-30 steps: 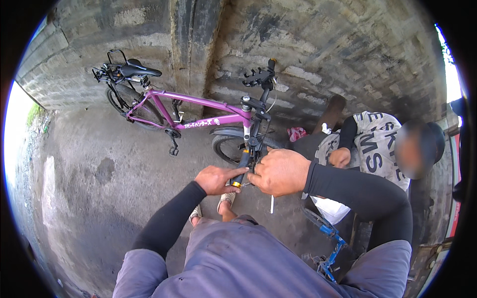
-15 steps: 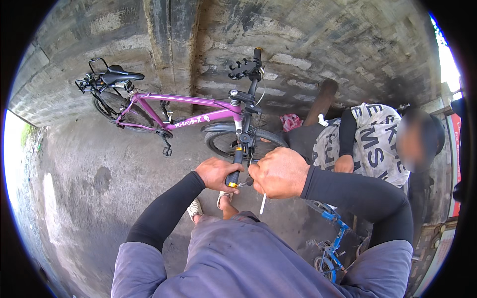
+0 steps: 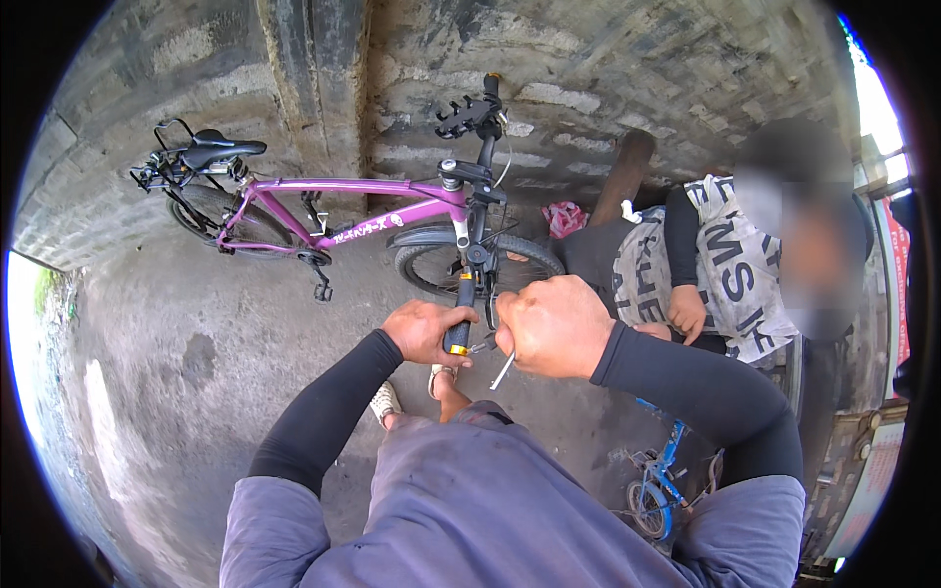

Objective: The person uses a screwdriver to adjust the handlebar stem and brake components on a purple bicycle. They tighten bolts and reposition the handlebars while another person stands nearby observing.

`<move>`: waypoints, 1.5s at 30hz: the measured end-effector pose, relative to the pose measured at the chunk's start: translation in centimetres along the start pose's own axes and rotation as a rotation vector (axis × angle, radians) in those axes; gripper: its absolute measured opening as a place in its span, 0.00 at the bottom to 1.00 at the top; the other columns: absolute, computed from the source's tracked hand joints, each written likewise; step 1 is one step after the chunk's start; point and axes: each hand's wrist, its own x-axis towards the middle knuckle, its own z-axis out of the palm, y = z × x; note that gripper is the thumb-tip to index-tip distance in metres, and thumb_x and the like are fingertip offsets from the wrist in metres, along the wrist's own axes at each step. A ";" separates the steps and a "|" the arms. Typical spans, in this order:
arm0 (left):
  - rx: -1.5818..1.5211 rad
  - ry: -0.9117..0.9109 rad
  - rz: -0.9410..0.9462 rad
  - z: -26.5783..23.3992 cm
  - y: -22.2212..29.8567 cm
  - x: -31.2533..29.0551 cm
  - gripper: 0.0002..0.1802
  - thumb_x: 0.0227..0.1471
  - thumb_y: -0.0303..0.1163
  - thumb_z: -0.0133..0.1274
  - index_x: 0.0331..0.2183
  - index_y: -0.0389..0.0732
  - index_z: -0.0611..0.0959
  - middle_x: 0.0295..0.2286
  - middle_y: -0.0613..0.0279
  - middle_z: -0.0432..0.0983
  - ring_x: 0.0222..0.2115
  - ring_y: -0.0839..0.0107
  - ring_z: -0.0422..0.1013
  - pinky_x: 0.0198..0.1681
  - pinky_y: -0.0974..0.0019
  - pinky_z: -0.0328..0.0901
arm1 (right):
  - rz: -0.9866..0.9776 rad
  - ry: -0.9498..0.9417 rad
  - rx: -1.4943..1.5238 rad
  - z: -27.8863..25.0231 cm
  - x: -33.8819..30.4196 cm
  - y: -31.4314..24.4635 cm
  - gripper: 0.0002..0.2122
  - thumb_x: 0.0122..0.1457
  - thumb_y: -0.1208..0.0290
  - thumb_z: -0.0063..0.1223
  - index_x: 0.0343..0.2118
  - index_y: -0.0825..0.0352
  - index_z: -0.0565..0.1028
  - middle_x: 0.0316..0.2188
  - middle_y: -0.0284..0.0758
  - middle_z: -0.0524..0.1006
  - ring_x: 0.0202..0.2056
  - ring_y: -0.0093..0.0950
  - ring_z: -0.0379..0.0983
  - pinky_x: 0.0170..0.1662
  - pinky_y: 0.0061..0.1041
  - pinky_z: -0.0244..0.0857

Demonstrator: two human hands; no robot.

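Observation:
A purple bicycle (image 3: 353, 223) stands before me, its front wheel and handlebar toward me. My left hand (image 3: 423, 331) wraps the near end of the handlebar, around the black handlebar grip (image 3: 457, 338) with yellow bands. Just right of that grip, my right hand (image 3: 557, 328) is closed in a fist, knuckles up. From under the fist a thin pale rod (image 3: 503, 371) sticks out, slanting down to the left. A small metal piece (image 3: 481, 346) lies between the fist and the grip's end. The fist hides the rest of what it holds.
At right a person in a white top with dark lettering (image 3: 737, 274) sits close to my right arm. A small blue bicycle (image 3: 659, 480) stands below that arm. Behind the purple bicycle rises a rough block wall (image 3: 549, 59), with a wooden post (image 3: 625, 176) and a pink bag (image 3: 565, 220).
The pale rod under my right fist has swung to a more leftward slant. My left hand keeps its hold on the grip. The view has shifted slightly, and the seated person's head and arm have moved.

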 end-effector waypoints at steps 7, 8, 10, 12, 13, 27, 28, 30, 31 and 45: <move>0.004 0.001 -0.058 0.2 1.0 -1.0 0.57 0.41 0.62 0.75 0.69 0.60 0.70 0.41 0.53 0.86 0.42 0.47 0.82 0.45 0.47 0.76 | -0.243 -0.066 -0.093 -0.1 -1.0 0.6 0.13 0.60 0.59 0.65 0.33 0.67 0.85 0.28 0.44 0.85 0.33 0.45 0.85 0.37 0.45 0.78; 0.039 0.034 -0.060 0.2 1.1 -1.3 0.57 0.42 0.62 0.75 0.70 0.62 0.68 0.40 0.52 0.86 0.43 0.46 0.82 0.45 0.46 0.76 | -0.271 -0.068 -0.108 -0.1 -1.0 0.4 0.14 0.59 0.58 0.67 0.33 0.66 0.85 0.28 0.44 0.85 0.34 0.45 0.85 0.38 0.45 0.78; 0.092 -0.027 -0.276 0.1 2.6 -2.1 0.58 0.43 0.60 0.75 0.70 0.59 0.68 0.43 0.52 0.87 0.43 0.45 0.82 0.47 0.46 0.76 | -0.153 -0.036 -0.042 -0.2 -1.1 0.8 0.15 0.60 0.56 0.66 0.32 0.66 0.84 0.27 0.42 0.85 0.34 0.46 0.85 0.39 0.47 0.77; 0.018 0.152 -0.307 1.7 3.0 -3.2 0.58 0.44 0.57 0.76 0.70 0.54 0.68 0.45 0.52 0.87 0.45 0.46 0.82 0.47 0.47 0.76 | -0.120 0.015 0.044 0.7 -2.1 2.0 0.15 0.61 0.56 0.66 0.32 0.66 0.84 0.27 0.42 0.84 0.34 0.46 0.85 0.40 0.48 0.76; -0.034 0.246 -0.330 2.8 3.0 -4.0 0.58 0.44 0.56 0.77 0.71 0.52 0.68 0.46 0.53 0.87 0.46 0.47 0.82 0.48 0.47 0.76 | -0.125 0.057 0.060 1.4 -3.0 1.8 0.15 0.61 0.56 0.65 0.32 0.65 0.84 0.27 0.42 0.83 0.35 0.46 0.84 0.40 0.48 0.75; -1.227 0.218 -0.732 5.1 2.8 -2.5 0.24 0.68 0.49 0.60 0.48 0.36 0.85 0.25 0.68 0.79 0.14 0.84 0.52 0.16 0.71 0.46 | 0.222 0.619 0.861 7.2 -13.6 1.2 0.19 0.66 0.57 0.66 0.43 0.73 0.84 0.26 0.32 0.79 0.27 0.23 0.73 0.33 0.28 0.67; -1.196 0.158 -0.757 5.2 2.3 -2.2 0.22 0.68 0.49 0.60 0.45 0.37 0.85 0.25 0.68 0.79 0.14 0.84 0.53 0.17 0.71 0.46 | 0.378 0.545 0.973 8.0 -15.3 0.0 0.15 0.65 0.61 0.67 0.41 0.71 0.85 0.27 0.31 0.81 0.30 0.19 0.75 0.34 0.24 0.68; -1.313 0.099 -0.732 5.3 2.4 -2.1 0.18 0.69 0.47 0.60 0.41 0.39 0.84 0.26 0.67 0.81 0.14 0.84 0.52 0.16 0.72 0.47 | 0.511 0.574 1.225 12.9 -18.1 -1.4 0.15 0.66 0.62 0.66 0.40 0.72 0.85 0.25 0.27 0.78 0.27 0.16 0.71 0.32 0.21 0.65; -1.375 0.072 -0.724 5.0 2.0 -2.5 0.17 0.69 0.46 0.59 0.42 0.40 0.83 0.27 0.67 0.81 0.14 0.84 0.52 0.16 0.72 0.48 | 0.551 0.592 1.274 14.7 -19.2 -2.4 0.15 0.66 0.61 0.66 0.40 0.72 0.85 0.25 0.26 0.77 0.26 0.15 0.70 0.31 0.21 0.64; -1.340 0.191 -0.837 5.2 1.6 -0.1 0.30 0.66 0.64 0.56 0.50 0.47 0.82 0.42 0.58 0.89 0.13 0.84 0.58 0.15 0.77 0.50 | 0.551 0.723 2.017 28.1 -27.4 -4.5 0.22 0.68 0.57 0.67 0.49 0.77 0.80 0.27 0.29 0.76 0.28 0.22 0.72 0.34 0.24 0.70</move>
